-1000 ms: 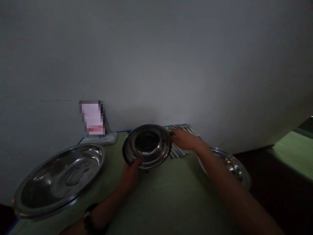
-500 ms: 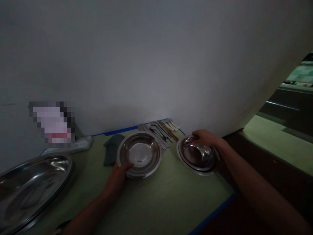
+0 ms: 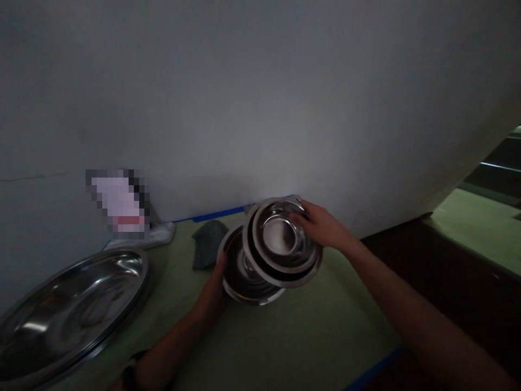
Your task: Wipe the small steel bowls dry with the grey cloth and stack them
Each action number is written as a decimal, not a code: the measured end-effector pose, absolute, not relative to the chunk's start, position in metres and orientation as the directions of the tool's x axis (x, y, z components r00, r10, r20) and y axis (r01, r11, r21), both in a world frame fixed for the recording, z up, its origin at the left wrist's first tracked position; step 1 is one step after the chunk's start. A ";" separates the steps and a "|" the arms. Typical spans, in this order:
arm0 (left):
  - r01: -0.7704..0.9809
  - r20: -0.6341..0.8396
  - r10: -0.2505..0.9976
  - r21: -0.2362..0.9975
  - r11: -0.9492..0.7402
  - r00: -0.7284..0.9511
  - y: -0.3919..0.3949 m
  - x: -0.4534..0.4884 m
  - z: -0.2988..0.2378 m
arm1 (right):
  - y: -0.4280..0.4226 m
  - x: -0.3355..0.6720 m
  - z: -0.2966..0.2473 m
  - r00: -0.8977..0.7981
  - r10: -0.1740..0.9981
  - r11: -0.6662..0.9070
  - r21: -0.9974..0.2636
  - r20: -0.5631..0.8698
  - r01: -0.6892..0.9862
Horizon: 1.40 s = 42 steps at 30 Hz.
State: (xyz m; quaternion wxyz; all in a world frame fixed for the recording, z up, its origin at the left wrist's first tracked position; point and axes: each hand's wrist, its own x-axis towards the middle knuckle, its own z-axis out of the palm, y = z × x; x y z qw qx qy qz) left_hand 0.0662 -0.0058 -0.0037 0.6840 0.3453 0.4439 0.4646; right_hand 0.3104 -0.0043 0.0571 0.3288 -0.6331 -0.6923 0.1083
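Observation:
My left hand (image 3: pixel 215 285) is closed on the left rim of a shiny metal bowl (image 3: pixel 254 293). Overlapping it from above and to the right are two nested metal bowls, a smaller one (image 3: pixel 280 239) inside a larger one (image 3: pixel 288 278). My right hand (image 3: pixel 315 221) grips these at their upper right, its thumb inside the small bowl and its other fingers out of sight behind the rims. They hide part of the left bowl; whether they touch its inside I cannot tell. Left of the bowls lies a grey-green cloth (image 3: pixel 208 244).
Large oval metal trays (image 3: pixel 93 282) are stacked at the left of the green tabletop (image 3: pixel 301 347). Behind them, a blurred-out device (image 3: pixel 120 206) stands by the wall. Blue tape (image 3: pixel 220 213) marks the table edges. The cutlery behind the bowls is mostly hidden.
My right hand has lifted the nested bowls off the right side and carried them left, over the bowl in my left hand. The view has shifted slightly left, and the cutlery is now mostly covered.

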 end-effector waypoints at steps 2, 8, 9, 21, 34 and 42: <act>-0.352 -0.321 0.916 0.851 0.390 0.239 -0.006 0.064 -0.006 | 0.004 0.289 0.048 0.000 0.939 0.187 -0.514 0.343 0.837; -0.335 -0.229 0.923 0.882 0.331 0.309 -0.007 0.058 -0.013 | 0.006 0.258 0.026 -0.101 0.967 0.212 -0.513 0.235 0.832; -0.309 -0.205 0.924 0.900 0.307 0.322 -0.008 0.057 -0.013 | 0.005 0.257 0.025 -0.121 0.972 0.210 -0.523 0.199 0.826; 0.075 -0.076 0.701 0.997 0.032 0.709 -0.020 0.050 -0.011 | -0.024 0.352 0.042 -0.221 0.968 0.155 -0.418 -0.115 0.895; 0.360 -0.152 0.735 0.923 -0.133 0.661 -0.019 0.058 -0.008 | -0.032 0.427 0.031 0.098 0.988 -0.139 -0.437 -0.116 0.889; 0.667 -0.115 0.752 0.562 -0.490 0.649 -0.011 0.051 0.022 | -0.034 0.314 0.049 0.101 0.956 -0.019 -0.285 0.276 0.958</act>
